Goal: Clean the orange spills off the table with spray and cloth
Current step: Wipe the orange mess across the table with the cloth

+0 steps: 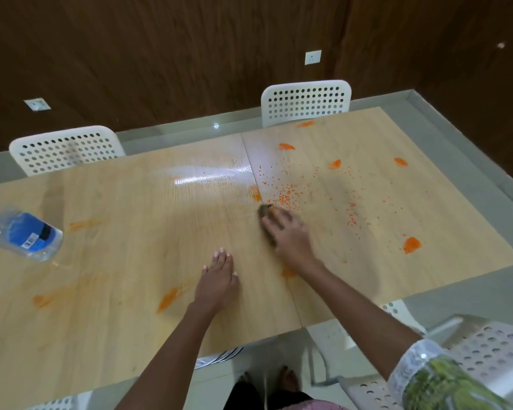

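Observation:
My right hand (289,232) is pressed on a dark cloth (265,211) near the middle seam of the light wooden table (131,232); the hand is blurred. My left hand (218,278) lies flat on the table with fingers spread, holding nothing. Orange smears (411,244) mark the table on both halves, another orange smear (168,297) lies left of my left hand, and fine orange crumbs (288,196) are scattered just beyond the cloth. A clear plastic bottle (21,232) with a blue label lies at the left edge.
Two white perforated chairs (305,102) stand at the far side, and another white chair (492,350) is at the near right. A wet glossy patch (202,176) shines on the far middle of the table. Brown wood panelling lies behind.

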